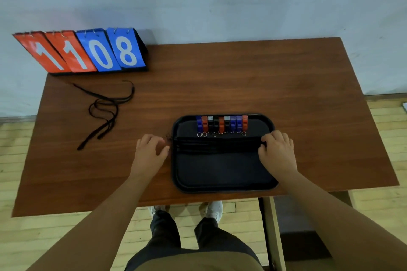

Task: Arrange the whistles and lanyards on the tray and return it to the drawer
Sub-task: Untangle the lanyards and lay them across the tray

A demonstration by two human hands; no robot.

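One brown table [242, 77] carries everything. A scoreboard [88, 50] stands at its far left corner, and the black tray [220, 185] sits by the near edge, right of centre. Several loose lanyards [103, 112] lie tangled on the table, left of the tray and well apart from it. Across the tray's middle runs a bundle [218, 144] of black lanyards, stretched left to right, its left ends poking just over the rim. Nine or so whistles [221, 124] line the tray's far edge side by side, rings toward the bundle.

The right hand [278, 149] pinches the bundle's right end between thumb and curled fingers, at the tray's right rim. The left hand [150, 149] is just outside the left rim, fingers curled beside the bundle's left ends; whether it grips them I cannot tell.

The step looks like straightening the bundle. An even pull from both ends, kept low and parallel to the whistles, should lay the cords flat without nudging the row. The loose lanyards are not yet on the tray.
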